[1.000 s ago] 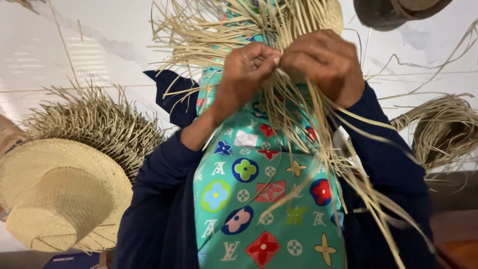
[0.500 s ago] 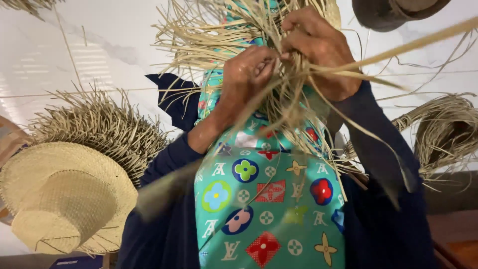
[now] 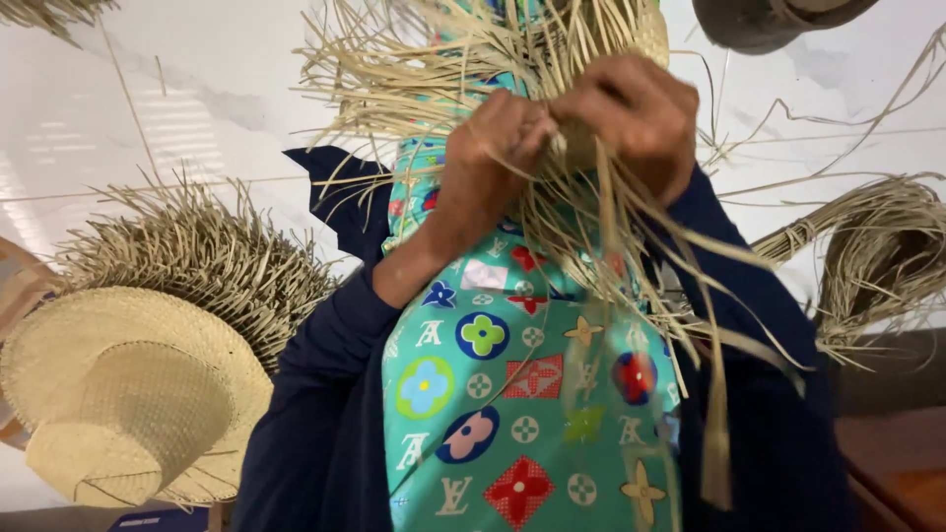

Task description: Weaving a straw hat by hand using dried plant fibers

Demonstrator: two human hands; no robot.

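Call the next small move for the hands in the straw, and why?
Probably tuck the pinched strand under its neighbour. Left hand and right hand meet fingertip to fingertip on the unfinished straw weave, and many loose straw strands hang unwoven below.

hands: 2, left [image 3: 493, 148], right [image 3: 631, 113] | finished straw hats: 1 [image 3: 128, 394] | unfinished straw hats, loose-fringed: 3 [image 3: 197, 251] [image 3: 877, 256] [image 3: 552, 69] | dark hats: 1 [image 3: 769, 20]

Pale marbled floor [image 3: 197, 89], glossy with soft window glare
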